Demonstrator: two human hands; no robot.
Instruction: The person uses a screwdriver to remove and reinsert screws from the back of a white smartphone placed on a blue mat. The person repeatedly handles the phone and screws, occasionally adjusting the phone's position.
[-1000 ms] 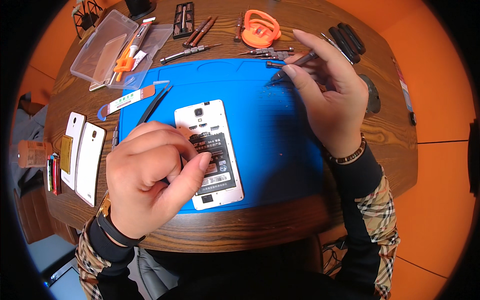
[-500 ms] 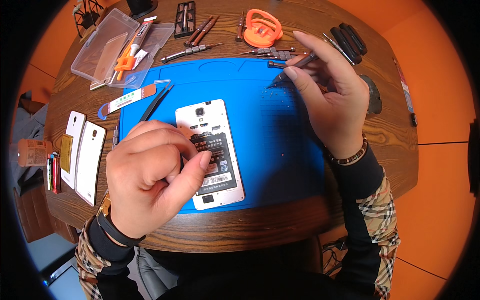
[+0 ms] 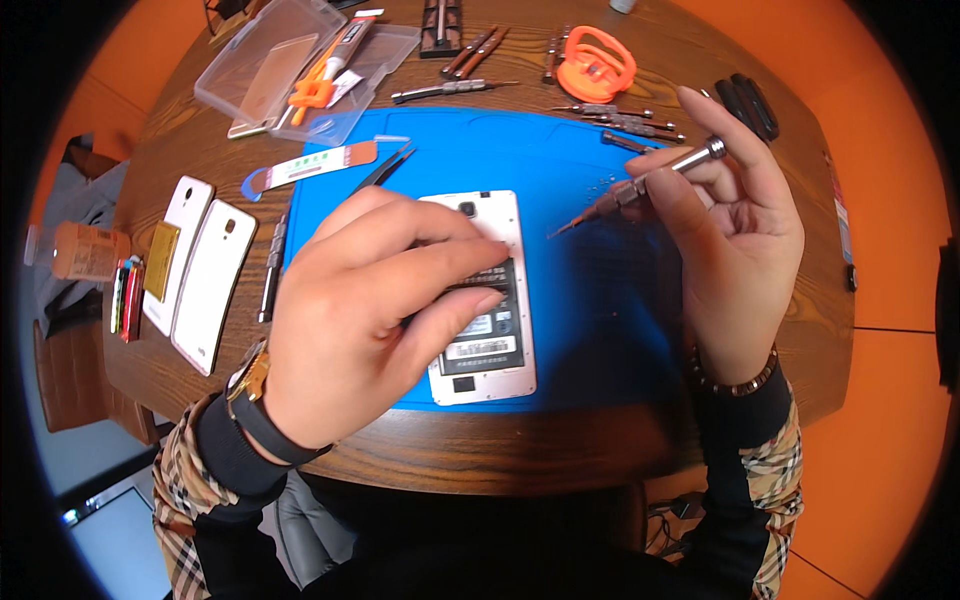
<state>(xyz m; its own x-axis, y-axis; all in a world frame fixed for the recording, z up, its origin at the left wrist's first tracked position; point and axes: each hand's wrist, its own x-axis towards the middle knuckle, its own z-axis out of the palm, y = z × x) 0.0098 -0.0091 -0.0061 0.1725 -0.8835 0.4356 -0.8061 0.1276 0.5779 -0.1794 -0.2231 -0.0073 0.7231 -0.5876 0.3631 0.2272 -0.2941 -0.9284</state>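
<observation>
On the blue rectangular work mat (image 3: 590, 370) lies one opened white phone (image 3: 500, 383) with one black battery (image 3: 508, 332). Above it, the left hand (image 3: 370, 290) has thumb and forefinger apart. The right hand's (image 3: 740, 245) grip pinches one slim metal screwdriver (image 3: 630, 192) (tip beside the phone). Judged step: screw work; the next move calls for steady tip placement. Counted: two white phone-shaped panels (image 3: 215, 285), one orange plastic suction cup (image 3: 590, 78); tiny loose pieces (image 3: 603, 186) defy counting.

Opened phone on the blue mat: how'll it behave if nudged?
The phone looks rigid and lies flat, so it's unlikely to tip or roll. The blue mat looks rubbery, so may resist sliding. With its battery exposed, the inside is probably fragile.
</observation>
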